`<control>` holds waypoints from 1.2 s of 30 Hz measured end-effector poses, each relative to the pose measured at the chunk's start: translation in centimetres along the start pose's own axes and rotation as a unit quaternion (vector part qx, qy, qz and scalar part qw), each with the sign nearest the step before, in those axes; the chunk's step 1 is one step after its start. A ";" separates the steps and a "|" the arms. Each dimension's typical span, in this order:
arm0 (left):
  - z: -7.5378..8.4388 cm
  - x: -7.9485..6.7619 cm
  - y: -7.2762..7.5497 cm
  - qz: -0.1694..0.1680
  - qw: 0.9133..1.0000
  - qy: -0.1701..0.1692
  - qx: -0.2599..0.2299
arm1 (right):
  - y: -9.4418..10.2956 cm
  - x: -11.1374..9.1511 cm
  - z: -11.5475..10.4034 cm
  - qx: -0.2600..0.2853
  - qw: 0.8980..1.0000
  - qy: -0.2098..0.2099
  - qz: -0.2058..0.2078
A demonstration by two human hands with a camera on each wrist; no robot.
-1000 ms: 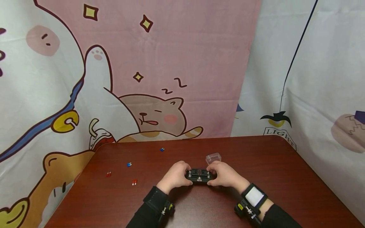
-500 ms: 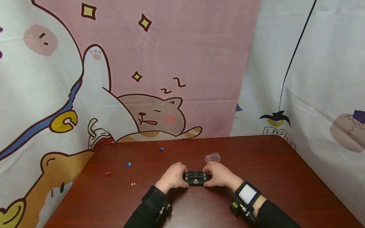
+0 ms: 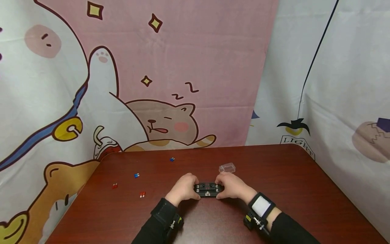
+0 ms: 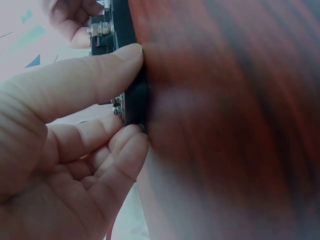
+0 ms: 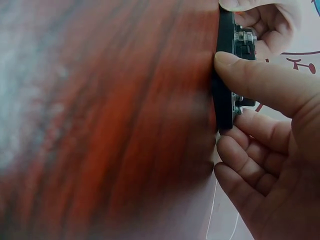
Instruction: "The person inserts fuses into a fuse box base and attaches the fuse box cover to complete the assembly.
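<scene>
A black terminal block with metal studs lies on the brown table, held at both ends. My left hand grips its left end, thumb on the near side and fingers on the far side. At the opposite end, my right hand pinches it the same way. The left wrist view shows the thumb pressed on the block's black base. In the right wrist view the other thumb lies on the base, near metal nuts. Fingers cover both ends of the block.
A clear plastic cover stands just behind my right hand. To the left lie small red pieces, more red pieces, blue pieces and a farther blue piece, resembling insulated wire terminals. A printed cloth hangs behind the table.
Both hands and the terminal block have shifted slightly left together. The grip looks the same. The head view has also shifted a little; the loose pieces and cover stay in place.
</scene>
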State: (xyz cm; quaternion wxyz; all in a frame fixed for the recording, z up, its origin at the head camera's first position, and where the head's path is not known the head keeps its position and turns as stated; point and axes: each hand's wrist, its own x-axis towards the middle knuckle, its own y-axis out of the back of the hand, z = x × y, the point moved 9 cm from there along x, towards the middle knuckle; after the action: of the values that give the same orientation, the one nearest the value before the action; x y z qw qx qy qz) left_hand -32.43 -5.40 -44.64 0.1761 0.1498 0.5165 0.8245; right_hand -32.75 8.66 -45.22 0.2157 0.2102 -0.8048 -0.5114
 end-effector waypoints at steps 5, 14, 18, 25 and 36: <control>0.0 0.0 0.0 -0.001 1.000 0.000 0.006 | 0.1 0.0 0.0 0.004 1.000 -0.004 -0.005; 0.4 -1.4 0.3 0.002 1.000 0.002 0.013 | 0.1 0.0 -0.3 0.002 1.000 -0.005 -0.010; 0.5 -2.3 0.8 0.008 1.000 0.000 0.010 | 0.0 0.0 -0.2 -0.006 1.000 -0.007 -0.010; -0.2 -3.3 2.0 0.013 1.000 -0.011 0.008 | 0.2 0.1 -0.2 -0.009 1.000 -0.001 -0.008; -2.6 -4.9 4.7 0.043 0.999 0.013 0.024 | 0.1 -0.1 -0.3 -0.002 1.000 0.000 -0.013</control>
State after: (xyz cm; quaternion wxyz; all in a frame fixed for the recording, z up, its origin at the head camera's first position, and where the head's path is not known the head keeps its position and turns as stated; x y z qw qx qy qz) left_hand -29.76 -11.53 -41.81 0.1300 0.1659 0.5317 0.8203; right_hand -32.48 8.51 -44.98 0.2097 0.2207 -0.8006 -0.5161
